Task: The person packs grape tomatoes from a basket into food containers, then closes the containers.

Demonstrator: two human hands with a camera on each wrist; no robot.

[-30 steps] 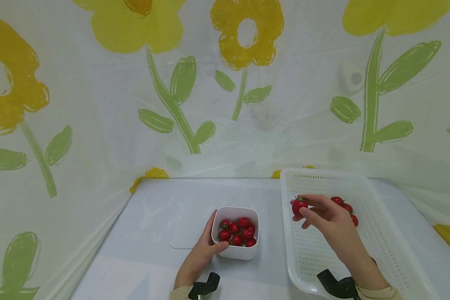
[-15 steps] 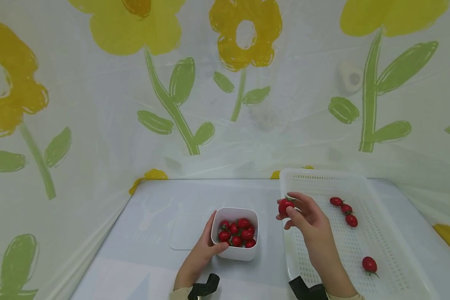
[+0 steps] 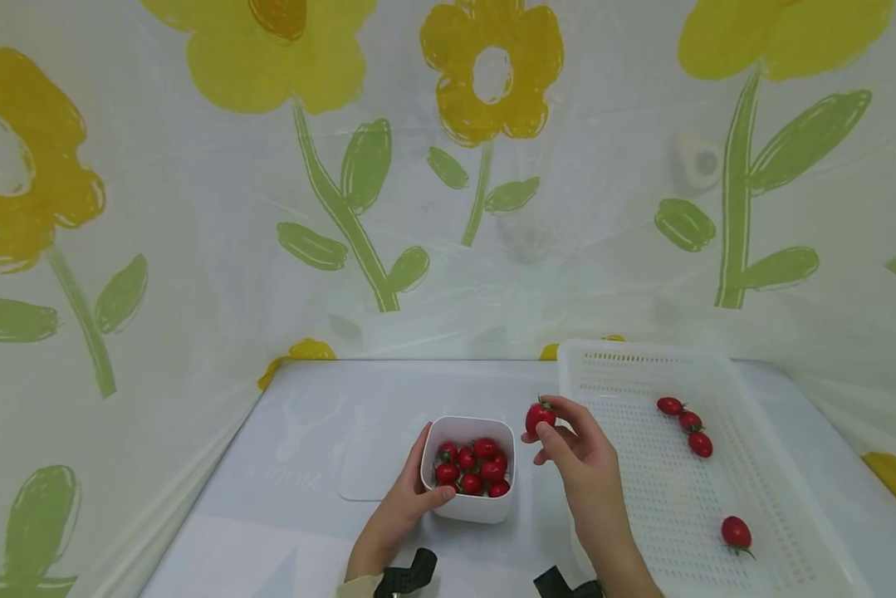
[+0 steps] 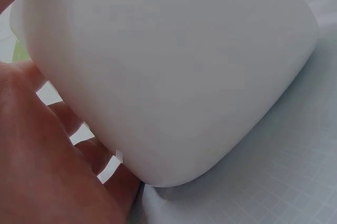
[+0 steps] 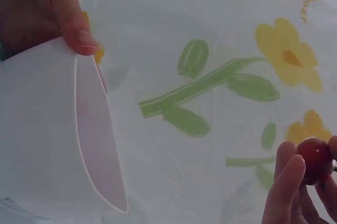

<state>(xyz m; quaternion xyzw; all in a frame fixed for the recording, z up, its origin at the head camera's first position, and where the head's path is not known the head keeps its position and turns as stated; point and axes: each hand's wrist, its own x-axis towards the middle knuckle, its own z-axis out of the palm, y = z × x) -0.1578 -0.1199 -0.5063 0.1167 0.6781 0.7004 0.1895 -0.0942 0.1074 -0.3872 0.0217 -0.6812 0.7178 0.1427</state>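
Note:
In the head view, a white square container (image 3: 470,508) stands on the table with several red cherry tomatoes (image 3: 492,470) inside. My left hand (image 3: 397,517) grips its left side, thumb over the front rim. From the left wrist view, the container's smooth wall (image 4: 179,76) fills most of the picture, with fingers spread along its edge. Just right of the container, my right hand (image 3: 588,465) pinches one cherry tomato (image 3: 540,419) between thumb and fingers, green stem up. The right wrist view shows that same tomato (image 5: 315,162) at the fingertips, apart from the container (image 5: 37,129).
A white perforated basket (image 3: 642,515) occupies the right side of the table. Three cherry tomatoes (image 3: 690,422) lie in a row there, and a single tomato (image 3: 736,531) lies nearer the front. A flat, pale rounded sheet (image 3: 358,465) lies left of the container. A flowered curtain (image 3: 216,199) hangs behind.
My right hand has moved left with the pinched tomato, from over the basket to beside the container, uncovering the tomatoes in the basket. The left hand and container have stayed put.

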